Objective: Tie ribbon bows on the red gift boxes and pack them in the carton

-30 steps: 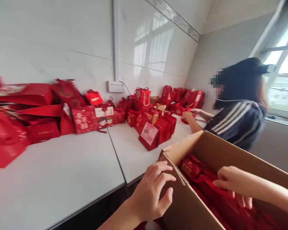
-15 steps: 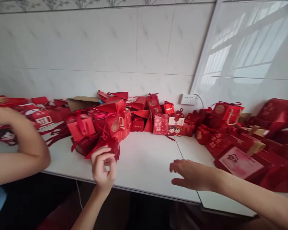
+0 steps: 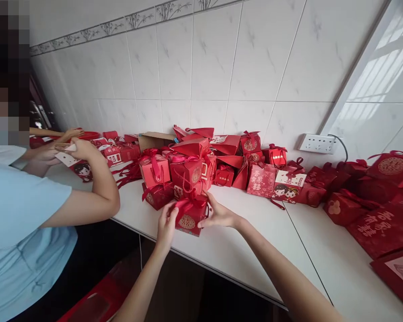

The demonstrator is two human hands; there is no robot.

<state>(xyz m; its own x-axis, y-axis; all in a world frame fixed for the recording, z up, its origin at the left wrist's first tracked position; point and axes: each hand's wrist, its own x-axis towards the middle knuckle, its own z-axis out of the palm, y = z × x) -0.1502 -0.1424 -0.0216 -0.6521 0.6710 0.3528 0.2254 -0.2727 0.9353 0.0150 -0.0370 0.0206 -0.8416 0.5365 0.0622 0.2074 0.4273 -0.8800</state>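
A red gift box (image 3: 189, 221) with a gold round emblem and a ribbon bow on top stands near the table's front edge. My left hand (image 3: 167, 223) is closed at its left side, fingertips at the edge of the red bow (image 3: 184, 205). From the right, my right hand (image 3: 218, 213) grips the same box, thumb low on the front and fingers behind. Close behind it are stacked gift boxes, among them a pinkish-red box (image 3: 155, 171) with a ribbon and a larger box (image 3: 187, 172) with a rope handle.
On the left, a person in a light blue shirt (image 3: 27, 210) holds a card-like piece (image 3: 67, 157). More red boxes (image 3: 262, 180) line the wall, and a pile (image 3: 372, 228) lies at right. A power strip (image 3: 317, 143) is on the wall. The white table (image 3: 242, 250) has a seam.
The view has swung left. My right hand has moved left from over the bare tabletop to the box, and both hands are now on it.
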